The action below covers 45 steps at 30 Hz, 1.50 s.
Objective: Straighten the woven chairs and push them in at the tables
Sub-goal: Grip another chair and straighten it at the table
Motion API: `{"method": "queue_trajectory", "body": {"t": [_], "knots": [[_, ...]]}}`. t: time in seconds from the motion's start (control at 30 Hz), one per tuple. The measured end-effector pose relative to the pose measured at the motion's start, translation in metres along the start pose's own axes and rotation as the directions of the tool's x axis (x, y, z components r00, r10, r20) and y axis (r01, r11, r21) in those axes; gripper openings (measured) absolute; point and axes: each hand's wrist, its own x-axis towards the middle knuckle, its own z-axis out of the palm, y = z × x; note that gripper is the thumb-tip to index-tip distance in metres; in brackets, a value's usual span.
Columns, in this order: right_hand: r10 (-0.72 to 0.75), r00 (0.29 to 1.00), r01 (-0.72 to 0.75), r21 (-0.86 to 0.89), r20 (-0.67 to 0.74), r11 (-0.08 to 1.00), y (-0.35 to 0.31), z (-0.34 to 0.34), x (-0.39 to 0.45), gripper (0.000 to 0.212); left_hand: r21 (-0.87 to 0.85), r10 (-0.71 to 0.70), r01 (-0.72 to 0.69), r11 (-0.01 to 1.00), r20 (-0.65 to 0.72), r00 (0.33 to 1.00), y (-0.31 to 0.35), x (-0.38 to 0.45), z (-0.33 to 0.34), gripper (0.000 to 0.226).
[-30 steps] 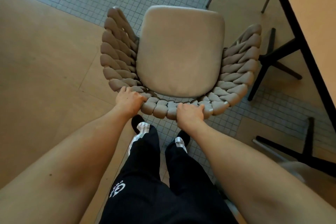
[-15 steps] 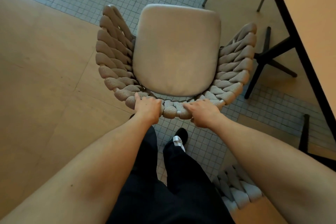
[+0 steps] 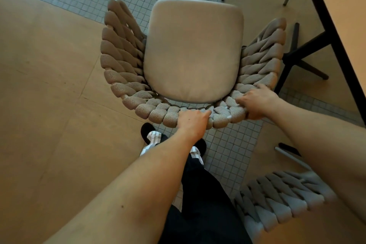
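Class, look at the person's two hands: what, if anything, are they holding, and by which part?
Both the left hand and right hand grip the woven chair by the top rim of its braided backrest.

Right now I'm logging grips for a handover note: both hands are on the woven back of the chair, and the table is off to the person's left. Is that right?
One thing is wrong: the table is off to the person's right, not left, as the head view shows. The rest holds: the left hand and the right hand both grip the chair's woven back.
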Motion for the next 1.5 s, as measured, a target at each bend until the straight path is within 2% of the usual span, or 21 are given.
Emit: {"method": "queue_trajectory", "body": {"t": [0.1,0.37,0.53,0.67,0.77,0.9,1.0,1.17,1.3,1.4,1.5], "knots": [[0.014,0.999,-0.013,0.018,-0.039,1.000,-0.006,-0.001,-0.006,0.026,0.010,0.040,-0.040,0.999,-0.039,0.998,-0.005,-0.002,0.002,0.051],[0.052,0.999,-0.052,0.123,0.006,0.991,-0.037,-0.013,-0.022,0.015,0.053,0.138,-0.137,0.989,-0.018,0.990,-0.032,-0.012,0.000,0.040],[0.118,0.993,-0.113,0.271,-0.003,0.956,-0.080,-0.019,-0.021,0.030,0.143,0.166,-0.170,0.975,0.039,0.985,-0.072,-0.023,-0.008,0.035],[0.151,0.989,-0.133,0.419,-0.008,0.898,-0.116,-0.030,-0.021,0.038,0.234,0.177,-0.178,0.956,0.028,0.984,-0.107,-0.030,-0.017,0.035],[0.170,0.985,-0.147,0.519,0.002,0.842,-0.147,-0.042,-0.017,0.038,0.349,0.140,-0.157,0.924,0.076,0.987,-0.134,-0.035,-0.026,0.043],[0.137,0.990,-0.099,0.605,-0.016,0.790,-0.180,-0.059,-0.012,0.043,0.446,0.054,-0.082,0.891,0.074,0.996,-0.172,-0.038,-0.032,0.047],[0.096,0.994,-0.051,0.590,-0.046,0.806,-0.188,-0.060,-0.012,0.050,0.459,-0.002,-0.030,0.888,0.069,0.998,-0.180,-0.038,-0.029,0.043],[-0.016,0.988,0.091,0.499,-0.152,0.862,-0.173,-0.042,-0.014,0.048,0.389,-0.123,0.037,0.920,0.200,0.972,-0.138,-0.037,-0.027,0.055],[-0.096,0.984,0.145,0.356,-0.152,0.923,-0.136,-0.030,-0.017,0.042,0.287,-0.072,-0.007,0.958,0.264,0.962,-0.094,-0.032,-0.016,0.054],[-0.102,0.988,0.125,0.226,-0.114,0.966,-0.099,-0.018,-0.013,0.045,0.152,-0.018,-0.015,0.988,0.215,0.977,-0.066,-0.029,-0.007,0.048],[-0.094,0.991,0.104,0.102,-0.094,0.989,-0.063,-0.012,-0.010,0.049,0.044,0.016,-0.023,0.999,0.166,0.986,-0.037,-0.025,-0.002,0.051]]}}
